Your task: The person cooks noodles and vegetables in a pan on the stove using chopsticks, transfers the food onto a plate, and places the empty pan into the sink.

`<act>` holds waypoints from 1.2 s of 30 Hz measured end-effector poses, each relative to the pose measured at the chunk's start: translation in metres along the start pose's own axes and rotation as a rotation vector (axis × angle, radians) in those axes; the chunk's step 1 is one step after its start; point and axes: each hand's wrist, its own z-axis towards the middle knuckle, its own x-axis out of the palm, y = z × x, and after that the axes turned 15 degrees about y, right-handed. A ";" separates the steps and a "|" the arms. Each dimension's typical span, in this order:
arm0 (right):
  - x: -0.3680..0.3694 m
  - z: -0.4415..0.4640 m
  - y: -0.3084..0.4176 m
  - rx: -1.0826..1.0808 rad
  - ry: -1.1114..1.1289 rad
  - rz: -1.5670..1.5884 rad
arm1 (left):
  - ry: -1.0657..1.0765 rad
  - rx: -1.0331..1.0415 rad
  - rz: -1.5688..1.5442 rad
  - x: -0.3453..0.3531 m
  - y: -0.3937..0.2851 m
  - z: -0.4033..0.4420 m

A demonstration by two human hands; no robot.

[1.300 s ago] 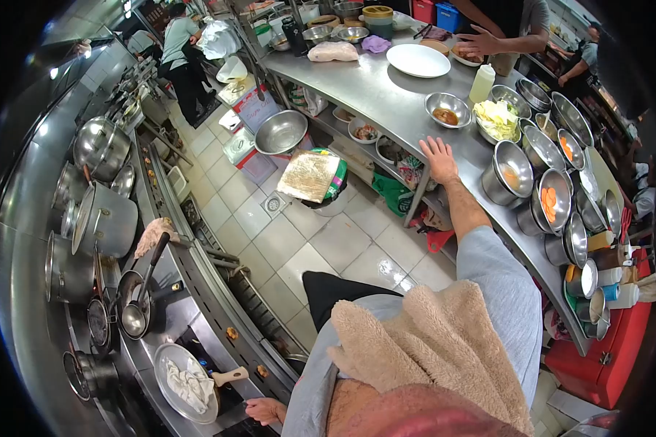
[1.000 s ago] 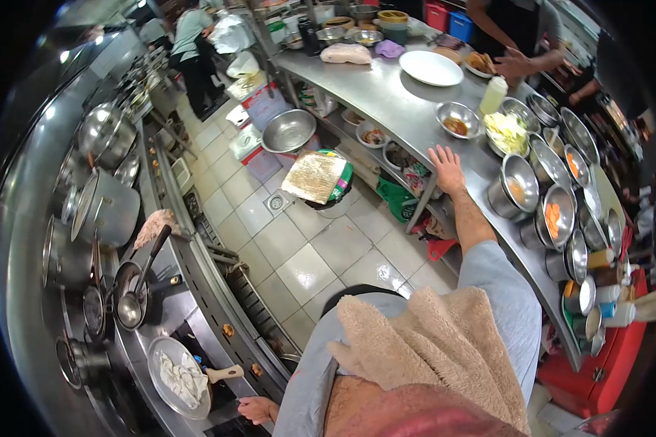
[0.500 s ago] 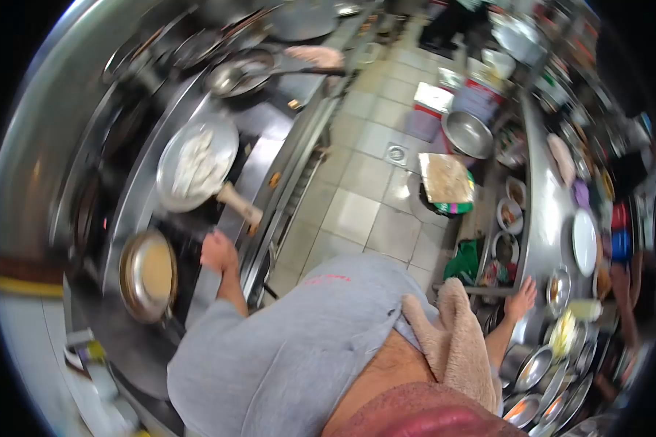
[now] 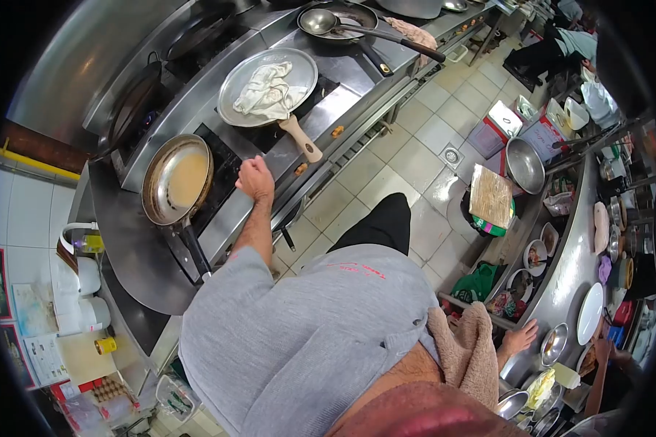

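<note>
The left hand is at the front edge of the steel stove, beside the frying pan with yellowish liquid and near the beige handle of another pan, in which a white cloth lies. Its fingers look curled; whether they grasp something, I cannot tell. The right hand, with fingers released, is at the edge of the steel worktable, near a metal bowl

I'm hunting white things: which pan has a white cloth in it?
The pale-handled pan. A white cloth lies in it; the pan with a tan patch and the pan with the ladle show none.
</note>
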 end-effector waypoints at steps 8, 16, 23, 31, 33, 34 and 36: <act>-0.002 0.001 0.003 0.008 0.006 0.008 | -0.080 0.353 -0.161 -0.035 -0.106 0.118; -0.005 -0.003 0.008 0.025 0.030 0.059 | 0.436 -0.007 0.232 -0.003 -0.154 0.222; -0.001 -0.001 0.008 0.030 0.021 0.051 | 0.586 -0.102 0.258 0.027 -0.125 0.250; 0.005 0.003 0.004 0.035 0.012 0.009 | 0.540 -0.002 0.336 0.015 -0.129 0.235; 0.008 0.001 0.002 0.034 0.001 0.000 | 0.592 -0.027 0.340 0.016 -0.129 0.241; 0.007 0.001 0.002 0.026 -0.006 -0.001 | 0.597 -0.022 0.346 0.012 -0.130 0.237; 0.005 0.001 0.004 0.025 -0.016 0.006 | 0.583 -0.002 0.334 0.002 -0.138 0.227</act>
